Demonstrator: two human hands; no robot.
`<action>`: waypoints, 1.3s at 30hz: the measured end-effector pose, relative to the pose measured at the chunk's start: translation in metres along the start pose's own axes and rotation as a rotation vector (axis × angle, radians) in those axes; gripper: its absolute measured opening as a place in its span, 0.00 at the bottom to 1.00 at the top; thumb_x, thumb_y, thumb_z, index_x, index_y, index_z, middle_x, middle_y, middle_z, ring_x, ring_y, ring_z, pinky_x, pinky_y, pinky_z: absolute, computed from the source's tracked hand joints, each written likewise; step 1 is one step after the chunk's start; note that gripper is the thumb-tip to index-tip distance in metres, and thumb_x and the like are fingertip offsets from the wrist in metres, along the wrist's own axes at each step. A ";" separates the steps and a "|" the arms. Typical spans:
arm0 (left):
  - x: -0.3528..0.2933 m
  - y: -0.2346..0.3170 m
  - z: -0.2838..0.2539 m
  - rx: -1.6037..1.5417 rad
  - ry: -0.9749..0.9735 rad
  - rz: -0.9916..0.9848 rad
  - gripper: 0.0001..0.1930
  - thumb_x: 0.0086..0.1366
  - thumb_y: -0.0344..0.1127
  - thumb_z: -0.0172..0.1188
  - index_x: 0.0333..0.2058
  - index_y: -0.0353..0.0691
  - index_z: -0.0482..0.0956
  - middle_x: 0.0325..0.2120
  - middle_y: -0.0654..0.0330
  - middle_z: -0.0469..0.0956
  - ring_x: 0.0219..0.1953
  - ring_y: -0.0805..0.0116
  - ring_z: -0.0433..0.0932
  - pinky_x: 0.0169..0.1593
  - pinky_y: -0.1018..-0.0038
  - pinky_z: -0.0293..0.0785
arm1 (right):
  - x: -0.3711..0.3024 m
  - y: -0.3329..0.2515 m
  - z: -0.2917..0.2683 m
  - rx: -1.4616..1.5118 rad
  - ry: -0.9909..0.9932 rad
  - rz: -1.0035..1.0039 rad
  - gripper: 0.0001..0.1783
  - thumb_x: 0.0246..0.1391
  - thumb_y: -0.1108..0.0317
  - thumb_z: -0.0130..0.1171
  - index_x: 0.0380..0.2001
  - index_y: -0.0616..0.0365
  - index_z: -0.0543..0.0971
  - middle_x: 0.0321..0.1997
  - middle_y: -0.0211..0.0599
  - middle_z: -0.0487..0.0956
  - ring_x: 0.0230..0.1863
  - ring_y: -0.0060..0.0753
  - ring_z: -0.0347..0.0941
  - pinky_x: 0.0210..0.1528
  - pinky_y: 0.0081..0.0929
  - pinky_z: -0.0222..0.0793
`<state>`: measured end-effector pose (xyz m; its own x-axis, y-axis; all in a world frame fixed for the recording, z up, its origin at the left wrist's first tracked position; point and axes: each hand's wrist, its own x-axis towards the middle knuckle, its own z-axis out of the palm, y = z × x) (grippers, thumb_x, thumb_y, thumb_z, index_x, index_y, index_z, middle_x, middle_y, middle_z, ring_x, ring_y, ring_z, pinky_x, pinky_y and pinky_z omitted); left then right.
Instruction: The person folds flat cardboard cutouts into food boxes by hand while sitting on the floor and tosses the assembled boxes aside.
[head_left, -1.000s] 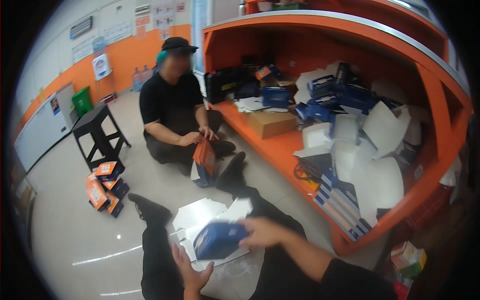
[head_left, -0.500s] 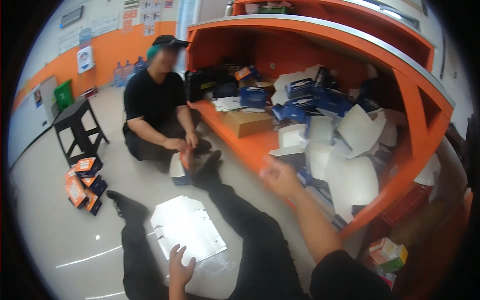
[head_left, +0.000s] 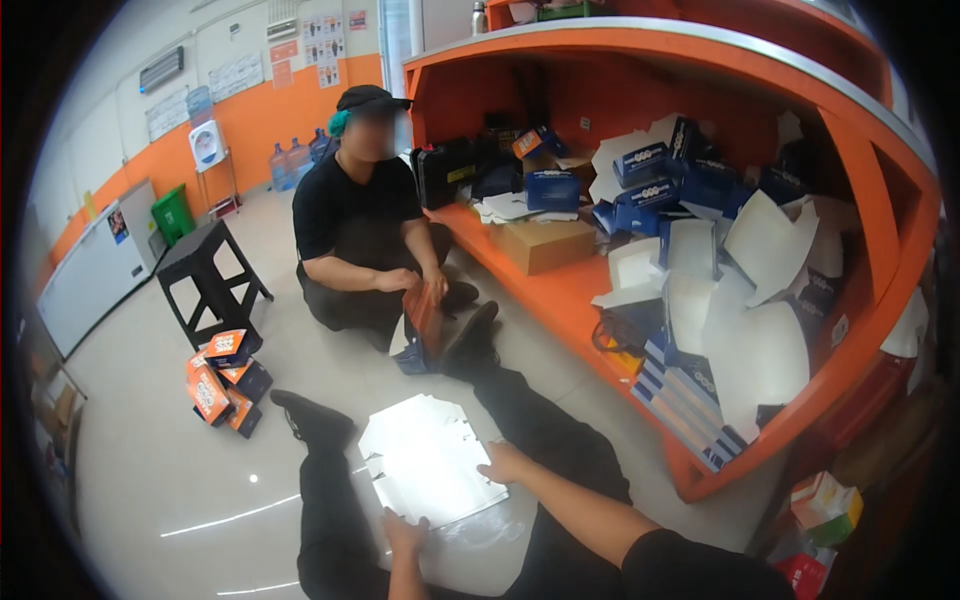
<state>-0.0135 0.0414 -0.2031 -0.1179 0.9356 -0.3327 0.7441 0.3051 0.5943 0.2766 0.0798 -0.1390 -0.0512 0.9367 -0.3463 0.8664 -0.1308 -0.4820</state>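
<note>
Between my outstretched legs lies a stack of flat white box blanks (head_left: 425, 450) with notched edges, its top shining in the light. My left hand (head_left: 406, 535) holds the near left edge, fingers curled onto the card. On the right edge my right hand (head_left: 508, 464) grips the same blanks, its thumb and fingers closed at the border. What looks like clear plastic film (head_left: 490, 532) lies by the near edge. Opposite me a seated person (head_left: 365, 220) in black handles a partly folded orange and blue box (head_left: 418, 325) with both hands.
An orange shelf unit (head_left: 560, 270) on the right holds heaped blue and white boxes (head_left: 700, 270), a brown carton (head_left: 543, 246) and stacked blue flat boxes (head_left: 690, 405). At left, several orange boxes (head_left: 228, 380) lie by a black stool (head_left: 210, 275). Small packages (head_left: 825, 508) stand at lower right.
My right hand has come from beside the shelf down to the right edge of the blanks. My left hand has closed on their near edge. The view has shifted left.
</note>
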 end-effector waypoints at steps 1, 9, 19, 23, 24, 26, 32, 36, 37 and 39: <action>0.002 -0.001 0.000 -0.064 -0.026 0.014 0.58 0.53 0.51 0.71 0.69 0.19 0.48 0.68 0.29 0.52 0.72 0.38 0.53 0.74 0.58 0.52 | 0.003 0.001 0.013 -0.061 0.047 0.085 0.39 0.59 0.48 0.60 0.63 0.66 0.68 0.63 0.62 0.72 0.67 0.56 0.67 0.67 0.43 0.65; -0.005 -0.005 0.003 0.033 0.065 0.129 0.52 0.53 0.46 0.70 0.66 0.18 0.53 0.61 0.31 0.64 0.64 0.39 0.66 0.67 0.58 0.65 | -0.013 -0.015 0.034 0.056 -0.160 0.277 0.40 0.60 0.51 0.60 0.68 0.62 0.59 0.70 0.57 0.61 0.70 0.58 0.62 0.65 0.55 0.65; -0.017 0.006 -0.002 0.031 0.197 0.072 0.46 0.56 0.42 0.69 0.66 0.24 0.57 0.61 0.36 0.66 0.63 0.40 0.67 0.66 0.56 0.64 | -0.003 -0.015 0.056 0.098 0.039 0.293 0.42 0.60 0.56 0.61 0.70 0.61 0.56 0.67 0.55 0.65 0.68 0.57 0.62 0.67 0.54 0.61; -0.015 0.000 0.004 0.004 0.366 0.110 0.42 0.58 0.39 0.68 0.65 0.25 0.59 0.57 0.38 0.69 0.60 0.41 0.69 0.64 0.55 0.66 | -0.002 -0.019 0.058 0.091 0.134 0.304 0.37 0.58 0.59 0.64 0.65 0.60 0.63 0.65 0.51 0.67 0.67 0.54 0.64 0.64 0.53 0.63; -0.016 0.004 0.002 -0.035 0.363 0.069 0.40 0.58 0.38 0.68 0.64 0.25 0.60 0.55 0.38 0.69 0.59 0.42 0.70 0.63 0.55 0.66 | -0.003 -0.019 0.057 0.115 0.182 0.321 0.33 0.57 0.60 0.66 0.62 0.60 0.67 0.64 0.48 0.68 0.66 0.51 0.65 0.64 0.54 0.63; -0.018 0.010 -0.002 -0.039 0.347 0.043 0.37 0.58 0.38 0.67 0.62 0.25 0.63 0.54 0.38 0.70 0.57 0.42 0.71 0.62 0.56 0.68 | -0.002 -0.017 0.056 0.105 0.225 0.313 0.30 0.55 0.61 0.67 0.58 0.60 0.70 0.60 0.47 0.71 0.64 0.51 0.67 0.62 0.52 0.65; -0.022 0.016 -0.010 -0.168 0.390 -0.019 0.24 0.60 0.35 0.65 0.52 0.27 0.75 0.45 0.42 0.76 0.46 0.47 0.77 0.52 0.58 0.73 | 0.001 -0.003 0.062 0.220 0.359 0.217 0.20 0.51 0.63 0.70 0.45 0.62 0.80 0.48 0.50 0.80 0.53 0.51 0.76 0.55 0.42 0.73; -0.014 0.008 -0.006 -0.228 0.491 -0.031 0.19 0.61 0.34 0.62 0.48 0.28 0.78 0.35 0.46 0.79 0.39 0.50 0.79 0.47 0.58 0.74 | 0.005 0.008 0.065 0.413 0.426 0.239 0.20 0.45 0.66 0.71 0.42 0.61 0.82 0.42 0.51 0.84 0.47 0.52 0.81 0.51 0.42 0.75; -0.012 0.006 -0.007 -0.240 0.495 -0.045 0.19 0.61 0.34 0.62 0.48 0.28 0.78 0.35 0.46 0.79 0.39 0.50 0.79 0.47 0.58 0.74 | 0.007 0.011 0.064 0.398 0.419 0.231 0.20 0.45 0.66 0.71 0.42 0.61 0.82 0.42 0.51 0.84 0.47 0.52 0.81 0.51 0.42 0.75; -0.004 0.005 -0.008 -0.286 0.466 -0.068 0.18 0.60 0.32 0.59 0.48 0.30 0.79 0.33 0.47 0.80 0.39 0.50 0.80 0.48 0.58 0.75 | 0.010 0.014 0.059 0.359 0.470 0.254 0.21 0.44 0.65 0.72 0.42 0.60 0.82 0.42 0.51 0.84 0.46 0.53 0.81 0.51 0.42 0.76</action>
<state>-0.0145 0.0401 -0.1933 -0.4865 0.8718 -0.0563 0.5239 0.3427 0.7798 0.2589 0.0686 -0.1964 0.4279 0.8937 -0.1346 0.5985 -0.3918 -0.6988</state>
